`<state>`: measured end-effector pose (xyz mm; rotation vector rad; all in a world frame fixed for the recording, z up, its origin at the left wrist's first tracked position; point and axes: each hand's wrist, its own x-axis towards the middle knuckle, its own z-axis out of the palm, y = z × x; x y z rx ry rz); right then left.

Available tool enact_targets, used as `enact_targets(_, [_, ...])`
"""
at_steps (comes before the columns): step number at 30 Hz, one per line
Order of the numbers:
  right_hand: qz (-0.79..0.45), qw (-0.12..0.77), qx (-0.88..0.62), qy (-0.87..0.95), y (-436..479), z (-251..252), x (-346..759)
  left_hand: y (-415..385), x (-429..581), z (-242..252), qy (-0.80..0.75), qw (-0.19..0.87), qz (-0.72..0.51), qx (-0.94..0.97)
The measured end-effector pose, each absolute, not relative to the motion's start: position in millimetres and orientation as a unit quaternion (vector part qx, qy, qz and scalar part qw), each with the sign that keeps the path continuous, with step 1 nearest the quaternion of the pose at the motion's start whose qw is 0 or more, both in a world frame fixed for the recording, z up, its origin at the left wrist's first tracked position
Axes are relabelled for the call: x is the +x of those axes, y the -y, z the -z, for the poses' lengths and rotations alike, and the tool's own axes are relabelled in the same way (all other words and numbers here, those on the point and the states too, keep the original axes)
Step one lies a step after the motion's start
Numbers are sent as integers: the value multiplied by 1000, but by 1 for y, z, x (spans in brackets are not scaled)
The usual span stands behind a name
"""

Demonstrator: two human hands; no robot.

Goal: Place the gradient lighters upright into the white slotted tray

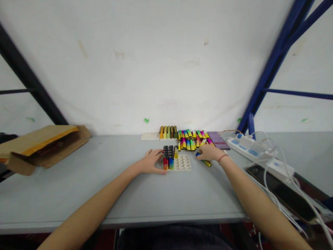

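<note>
Overall, two bare hands work at a grey counter set against a white wall. The left hand lies at the left edge of a white pocketed tray, near the middle of the scene. Left grip: released, fingers and thumb spread, thumb by the tray's near left corner. The tray carries black-topped lighters standing upright in two columns along its left side; the nearest bodies read red and blue. One yellow lighter stands just right of them, toward the far edge; white pockets show on the right.

The right hand is lowered to the counter, right of the tray, fingertips at a blue-ended item, with a gold lighter lying tilted beneath the palm. Right grip: cannot tell whether it is closed on either. A red band circles the wrist.

Beyond, multicoloured lighters lie in two rough rows. Left of these stands an upright block of yellow-to-dark lighters, beside a flat white tray. A purple-screened tablet lies at their right. Farther right: white power strip, cables, dark phone. Far left: open cardboard box.
</note>
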<state>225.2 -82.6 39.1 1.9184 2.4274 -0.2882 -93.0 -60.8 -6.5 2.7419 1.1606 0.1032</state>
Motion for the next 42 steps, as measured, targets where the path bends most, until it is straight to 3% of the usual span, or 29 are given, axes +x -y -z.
enact_targets(3, [139,-88,558,-813,80,-38,222,62,-92,5,-388,81,-36,917])
enact_targets(6, [275,-200,509,-791,81,-37,212,64,-91,3,-388,81,-36,917])
enact_targets(9, [395,-246,475,-747,85,-34,200,65,-90,1,-390,79,-33,917])
enact_targets(15, [402,-345,478,-700,84,-24,181,64,-90,3,-392,84,-33,916])
enact_targets(23, [567,-413,492,-515,87,-23,163,63,-91,4,-389,88,-41,916])
enact_targets(42, [508,-462,568,-453,86,-17,159,62,-92,5,-387,81,-40,918])
